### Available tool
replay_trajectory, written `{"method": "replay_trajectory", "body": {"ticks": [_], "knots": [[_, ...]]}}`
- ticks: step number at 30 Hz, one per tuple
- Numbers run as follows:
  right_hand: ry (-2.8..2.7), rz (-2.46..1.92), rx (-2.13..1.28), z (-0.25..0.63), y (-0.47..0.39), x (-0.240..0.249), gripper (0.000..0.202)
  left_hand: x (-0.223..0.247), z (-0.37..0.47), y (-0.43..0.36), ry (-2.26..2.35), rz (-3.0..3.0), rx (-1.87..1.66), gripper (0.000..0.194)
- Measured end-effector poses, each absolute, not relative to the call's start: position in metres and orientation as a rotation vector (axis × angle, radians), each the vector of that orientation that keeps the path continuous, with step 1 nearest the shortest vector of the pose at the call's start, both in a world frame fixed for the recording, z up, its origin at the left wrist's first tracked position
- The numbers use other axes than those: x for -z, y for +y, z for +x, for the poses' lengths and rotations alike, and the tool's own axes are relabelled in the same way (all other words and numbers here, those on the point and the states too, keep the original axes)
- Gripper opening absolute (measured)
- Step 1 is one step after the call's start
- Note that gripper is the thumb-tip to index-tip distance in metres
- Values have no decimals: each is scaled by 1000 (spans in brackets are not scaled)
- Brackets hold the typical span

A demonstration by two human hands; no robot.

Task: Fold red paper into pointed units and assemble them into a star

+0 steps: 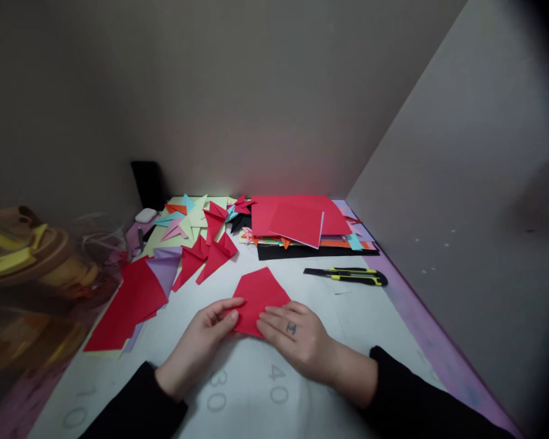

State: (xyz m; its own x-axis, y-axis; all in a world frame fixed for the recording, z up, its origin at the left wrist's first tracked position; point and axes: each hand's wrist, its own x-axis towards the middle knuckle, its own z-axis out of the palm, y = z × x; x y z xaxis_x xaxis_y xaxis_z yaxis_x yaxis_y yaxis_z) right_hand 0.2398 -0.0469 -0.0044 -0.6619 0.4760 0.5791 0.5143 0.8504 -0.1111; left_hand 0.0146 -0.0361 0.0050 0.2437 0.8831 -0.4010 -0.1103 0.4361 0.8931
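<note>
A folded sheet of red paper [261, 291] lies on the white mat in front of me, its upper corners angled toward a point. My left hand [214, 320] pinches the paper's left edge between thumb and fingers. On the lower right part of the sheet, my right hand [293, 332] lies flat with its fingers stretched out. Just beyond are several folded red paper pieces [217, 256], left of the sheet's top. To the right rests a yellow and black utility knife [348, 276] with its dark blade pointing left.
Stacked coloured paper [297, 213] sits at the back by the wall. Folded paper shapes [183, 219] pile up at back left, near a dark phone-like slab [147, 185]. Red and purple sheets [128, 305] lie left. A blurred round container [50, 262] stands far left. A wall [462, 201] rises at right.
</note>
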Motion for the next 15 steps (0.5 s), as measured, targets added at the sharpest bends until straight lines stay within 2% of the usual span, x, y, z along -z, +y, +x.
{"method": "replay_trajectory", "body": {"ticks": [4, 6, 10, 12, 15], "knots": [[-2253, -892, -43, 246, -41, 4, 45, -1, 4, -30, 1165, 919, -867, 41], [-2074, -1012, -240, 252, -35, 5, 45, -4, -2, -28, 1156, 957, -851, 39], [-1920, -940, -821, 259, -24, 7, 26, -12, -6, -27, 1152, 1075, -749, 36], [-1913, -874, -943, 259, -22, 7, 18, -15, -6, -29, 1115, 1112, -690, 35], [-1841, -869, -994, 260, -22, 6, 18, -19, -7, -30, 1010, 1142, -626, 41]]}}
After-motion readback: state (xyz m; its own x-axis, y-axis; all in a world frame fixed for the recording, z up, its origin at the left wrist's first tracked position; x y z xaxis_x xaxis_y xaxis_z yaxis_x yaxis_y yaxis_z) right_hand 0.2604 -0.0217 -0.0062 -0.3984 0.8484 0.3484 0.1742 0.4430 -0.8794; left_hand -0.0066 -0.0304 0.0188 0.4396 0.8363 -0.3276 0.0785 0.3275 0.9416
